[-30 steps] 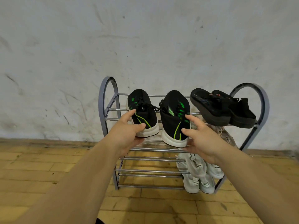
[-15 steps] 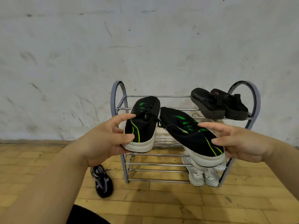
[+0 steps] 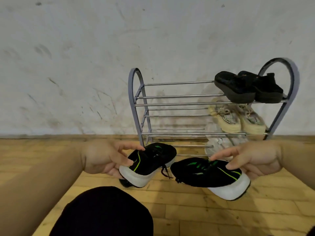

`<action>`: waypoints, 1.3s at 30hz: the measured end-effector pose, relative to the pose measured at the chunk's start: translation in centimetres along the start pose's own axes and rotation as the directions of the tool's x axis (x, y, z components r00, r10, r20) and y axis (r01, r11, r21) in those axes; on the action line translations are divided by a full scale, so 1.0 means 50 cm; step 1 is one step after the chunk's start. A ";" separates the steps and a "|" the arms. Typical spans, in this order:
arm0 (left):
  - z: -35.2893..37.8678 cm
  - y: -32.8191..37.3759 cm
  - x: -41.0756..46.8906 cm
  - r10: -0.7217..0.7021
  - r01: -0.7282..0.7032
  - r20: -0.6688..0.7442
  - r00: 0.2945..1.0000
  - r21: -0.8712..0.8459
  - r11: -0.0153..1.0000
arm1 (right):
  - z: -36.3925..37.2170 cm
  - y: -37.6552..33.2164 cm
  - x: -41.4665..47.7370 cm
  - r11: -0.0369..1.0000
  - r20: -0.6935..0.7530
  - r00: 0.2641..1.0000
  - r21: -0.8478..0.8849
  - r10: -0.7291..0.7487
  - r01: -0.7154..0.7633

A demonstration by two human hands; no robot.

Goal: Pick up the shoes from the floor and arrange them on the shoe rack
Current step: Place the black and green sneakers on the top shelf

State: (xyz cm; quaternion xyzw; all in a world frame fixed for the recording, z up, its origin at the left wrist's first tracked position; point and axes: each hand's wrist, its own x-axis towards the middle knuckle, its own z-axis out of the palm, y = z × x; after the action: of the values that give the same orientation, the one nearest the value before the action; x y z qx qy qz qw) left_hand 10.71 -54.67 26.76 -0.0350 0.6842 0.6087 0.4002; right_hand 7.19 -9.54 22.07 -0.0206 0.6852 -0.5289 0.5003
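Each of my hands holds one black sneaker with green stripes and a white sole, low over the floor in front of the rack. My left hand grips the heel of the left sneaker. My right hand grips the heel of the right sneaker. The grey metal shoe rack stands against the wall. Its top shelf carries a pair of black sandals on the right, the middle shelf cream sneakers, the lower shelves white sneakers.
The floor is yellow wooden planks. A stained white wall rises behind the rack. My dark-clothed knee fills the bottom centre. Another dark shoe peeks out under the left sneaker.
Both black-and-green sneakers have come off the rack's top shelf and moved down toward the floor, still in my hands. The view has pulled back and lowered.
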 end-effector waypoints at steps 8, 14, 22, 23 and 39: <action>-0.095 -0.174 0.194 -0.132 0.131 0.058 0.990 0.012 0.991 | 0.063 0.117 0.252 0.988 -0.196 0.974 0.123 0.116 -0.093; -0.124 -0.344 0.344 -0.095 0.091 -0.015 0.995 -0.147 0.985 | 0.085 0.233 0.424 0.972 -0.364 0.925 0.235 0.107 -0.020; -0.094 -0.448 0.546 -0.017 -0.027 -0.284 0.959 -0.150 0.988 | 0.029 0.280 0.617 0.986 -0.607 0.794 0.127 -0.007 0.106; -0.093 -0.450 0.570 0.004 -0.046 -0.300 0.954 -0.136 0.990 | 0.019 0.272 0.634 0.985 -0.612 0.790 0.123 -0.020 0.120; -0.088 -0.448 0.724 0.097 0.152 -0.391 0.915 0.559 0.815 | -0.056 0.238 0.819 0.993 -0.587 0.808 -0.116 -0.056 -0.015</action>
State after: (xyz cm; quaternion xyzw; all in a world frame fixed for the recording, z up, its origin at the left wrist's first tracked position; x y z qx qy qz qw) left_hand -4.04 -48.32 -12.93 -0.0461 0.9031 0.3452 0.2514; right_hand -9.23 -25.18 -14.14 0.1081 0.8355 -0.4744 0.2555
